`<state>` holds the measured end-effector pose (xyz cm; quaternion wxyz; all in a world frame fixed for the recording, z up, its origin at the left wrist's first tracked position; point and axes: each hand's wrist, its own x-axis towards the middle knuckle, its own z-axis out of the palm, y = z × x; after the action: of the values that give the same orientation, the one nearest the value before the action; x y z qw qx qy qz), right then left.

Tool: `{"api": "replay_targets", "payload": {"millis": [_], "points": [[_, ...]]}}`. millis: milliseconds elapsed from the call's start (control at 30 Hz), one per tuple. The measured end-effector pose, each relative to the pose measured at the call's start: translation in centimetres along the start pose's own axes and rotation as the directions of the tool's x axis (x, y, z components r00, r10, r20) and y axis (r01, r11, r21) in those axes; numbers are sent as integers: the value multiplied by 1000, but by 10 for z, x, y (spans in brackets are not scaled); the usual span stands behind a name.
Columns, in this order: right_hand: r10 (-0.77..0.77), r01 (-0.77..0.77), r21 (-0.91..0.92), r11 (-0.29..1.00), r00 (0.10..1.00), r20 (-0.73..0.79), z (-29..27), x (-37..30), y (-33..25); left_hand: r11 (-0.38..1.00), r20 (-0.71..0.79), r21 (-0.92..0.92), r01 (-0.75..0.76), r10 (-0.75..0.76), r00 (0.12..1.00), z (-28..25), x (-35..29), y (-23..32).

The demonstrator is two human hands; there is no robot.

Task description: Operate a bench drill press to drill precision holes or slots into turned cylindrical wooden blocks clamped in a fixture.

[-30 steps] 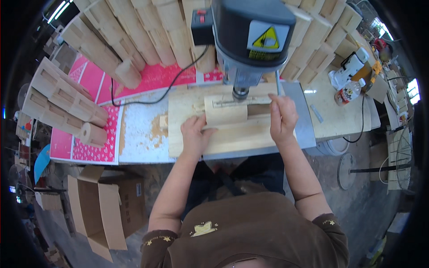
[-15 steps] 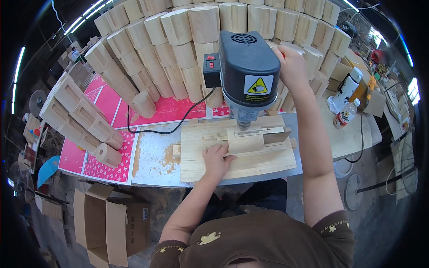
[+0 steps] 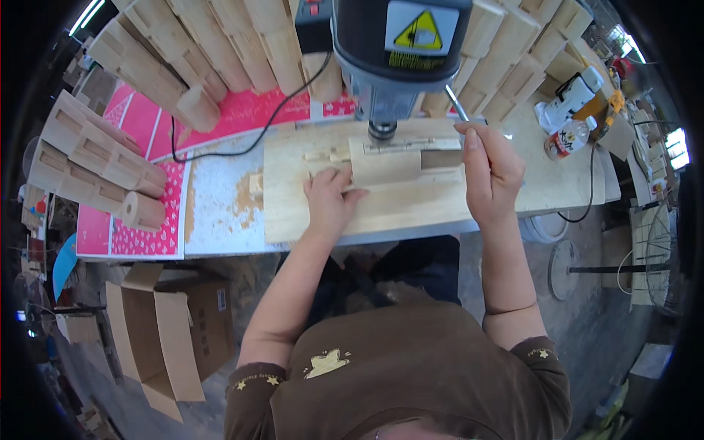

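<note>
A rounded pale wooden block (image 3: 386,163) lies in a wooden jig on a flat board (image 3: 308,220). Beneath the dark drill press (image 3: 396,73), the chuck (image 3: 382,130) stands over the block's far side; the bit's tip is hard to make out. My left hand (image 3: 330,199) rests on the board with fingers and thumb apart, against the block's near left corner. To the right of the press, my right hand (image 3: 493,172) is closed round the end of its metal feed lever (image 3: 456,103). The lever's grip is mostly hidden in my fingers.
Stacked wooden blocks (image 3: 213,51) line the table's back, with more at the left (image 3: 95,158). A black cord (image 3: 275,117) crosses the tabletop. A bottle (image 3: 570,138) stands at right. An open cardboard box (image 3: 176,345) sits on the floor at left.
My right hand has come down and toward me with the lever, from beside the press head to near the board's right end. My left hand stays by the block. The view has tilted downward.
</note>
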<state>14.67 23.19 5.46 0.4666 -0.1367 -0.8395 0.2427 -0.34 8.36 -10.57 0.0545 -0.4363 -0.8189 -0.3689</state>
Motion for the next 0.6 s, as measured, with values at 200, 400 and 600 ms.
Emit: {"api": "replay_targets", "payload": {"millis": [200, 400, 600], "points": [[-235, 242, 33, 970, 961, -143, 50, -39, 63, 1000, -5, -4, 0, 0, 1000, 1, 1, 2], [-246, 258, 70, 964, 958, -144, 43, -40, 59, 1000, -33, -14, -19, 18, 999, 3, -3, 1], [-240, 215, -296, 931, 970, -50, 3, 52, 19, 1000, -24, -4, 29, -29, 999, -3, -6, -2]]}}
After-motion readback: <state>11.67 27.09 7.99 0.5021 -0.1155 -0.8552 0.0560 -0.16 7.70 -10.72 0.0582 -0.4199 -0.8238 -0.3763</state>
